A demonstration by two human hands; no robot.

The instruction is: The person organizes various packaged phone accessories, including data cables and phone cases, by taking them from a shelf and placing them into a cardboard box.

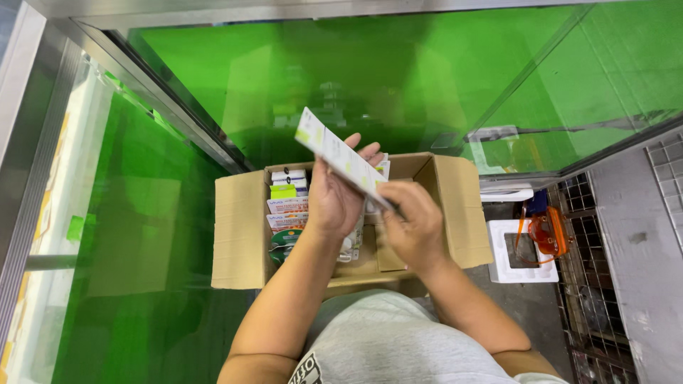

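Grey shirt [388,341], person's lap, nearest. Left hand [334,195]: fingers grasping a long white-and-green flat pack [340,156], raised tilted above an open cardboard box [238,227]. Right hand [413,224]: fingers pinching the pack's lower end. Small cartons [288,203] stacked inside the box, left side.

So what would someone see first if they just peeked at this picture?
Probably the bright green glass panels filling the top and left. Next, in the middle, both hands hold a long flat white packet with green marks: the left hand cradles it from beneath, and the right hand pinches its lower end. Below them sits an open brown cardboard box of small packages.
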